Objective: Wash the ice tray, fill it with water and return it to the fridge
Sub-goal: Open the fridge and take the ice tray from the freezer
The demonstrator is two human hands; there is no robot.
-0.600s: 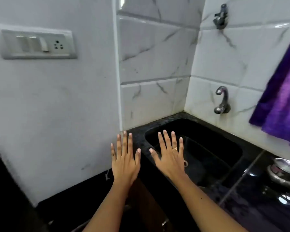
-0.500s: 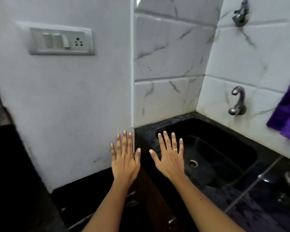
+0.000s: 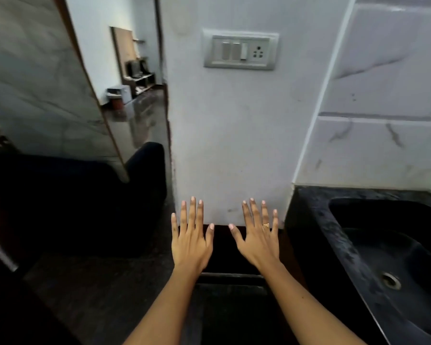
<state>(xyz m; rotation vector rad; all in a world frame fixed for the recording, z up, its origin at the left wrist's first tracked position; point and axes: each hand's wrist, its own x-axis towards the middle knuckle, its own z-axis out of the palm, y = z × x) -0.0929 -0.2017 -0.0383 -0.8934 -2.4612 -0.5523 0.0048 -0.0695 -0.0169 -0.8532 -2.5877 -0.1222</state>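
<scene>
View has swung left since half a second ago: sink slid from centre to the right edge, taps and purple cloth dropped out of view, switch plate is now top centre. Hands kept the same pose throughout.

Ice tray: can't tell where it is from this view.

My left hand: flat, fingers straight and spread, back facing up, holding nothing. My right hand: same pose, empty, ring on one finger. The two are side by side, apart, thumbs pointing toward each other, both raised in front of the white wall. Fingertips overlap the foot of the wall; can't tell if they touch it.

Sink is black, set into the black stone table, just right of my right hand. Drain shows in the basin floor. Marbled white tiles run behind the table.

Switch plate sits on the wall above both hands. Left of the wall, a doorway opens onto another room with a shelf unit at the back. A dark bulky shape sits low by the doorway; can't tell what it is.
</scene>
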